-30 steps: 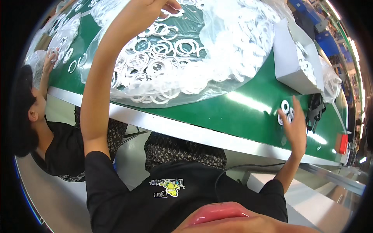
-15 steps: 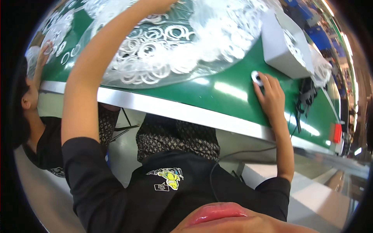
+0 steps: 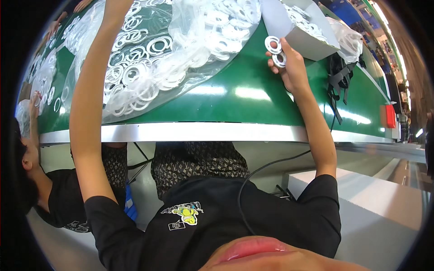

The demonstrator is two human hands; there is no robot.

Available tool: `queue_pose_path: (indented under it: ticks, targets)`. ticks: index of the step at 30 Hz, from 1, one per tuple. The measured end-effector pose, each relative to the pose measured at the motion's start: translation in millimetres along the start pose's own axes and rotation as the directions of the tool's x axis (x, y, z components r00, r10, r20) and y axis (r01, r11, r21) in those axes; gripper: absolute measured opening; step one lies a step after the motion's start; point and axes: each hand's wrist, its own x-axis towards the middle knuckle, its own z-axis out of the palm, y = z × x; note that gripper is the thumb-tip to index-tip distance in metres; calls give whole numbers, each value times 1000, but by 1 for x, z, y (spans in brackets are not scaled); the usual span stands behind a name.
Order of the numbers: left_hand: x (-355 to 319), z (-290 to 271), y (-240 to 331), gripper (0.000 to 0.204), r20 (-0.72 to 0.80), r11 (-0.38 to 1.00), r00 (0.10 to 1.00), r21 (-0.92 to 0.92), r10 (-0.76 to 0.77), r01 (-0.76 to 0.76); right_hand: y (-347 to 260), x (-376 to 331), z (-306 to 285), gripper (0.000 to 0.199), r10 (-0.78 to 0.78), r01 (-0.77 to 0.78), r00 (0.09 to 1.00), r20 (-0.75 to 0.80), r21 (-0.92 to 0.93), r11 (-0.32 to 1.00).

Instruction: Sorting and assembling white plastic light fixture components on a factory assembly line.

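Two flat white plastic rings are in my right hand (image 3: 291, 63), whose fingers and thumb are closed on them. The upper ring (image 3: 266, 44) sticks out past the fingertips; the lower ring (image 3: 284, 61) lies against the fingers. This hand is raised over the green table, just in front of the white box. My left forearm (image 3: 87, 108) reaches across a clear plastic bag (image 3: 185, 74) full of white rings (image 3: 134, 74). At the top edge, the picture cuts off my left hand, so its fingers are hidden.
The open white box (image 3: 312, 47) holds several white rings. Beside it are a crumpled clear bag (image 3: 348, 40) and black straps (image 3: 339, 79). A red block (image 3: 389, 116) stands at the far right. A co-worker (image 3: 38, 180) sits at left. A metal edge (image 3: 203, 132) borders the green table (image 3: 253, 106).
My right hand has lifted off the table and moved left toward the white box, now showing two rings. My left arm has swung left, taking the hand to the top edge.
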Motion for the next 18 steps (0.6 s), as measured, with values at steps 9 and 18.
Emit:
queue_pose_path:
  ticks: [9, 18]
  targets:
    - [-158, 51, 85, 35, 762, 514, 608, -438, -223, 737, 0, -10, 21, 36, 115, -115, 964, 239, -14, 993]
    - [-194, 60, 84, 34, 887, 317, 373, -283, -272, 905, -33, -30, 74, 32, 203, -139, 912, 356, -197, 970]
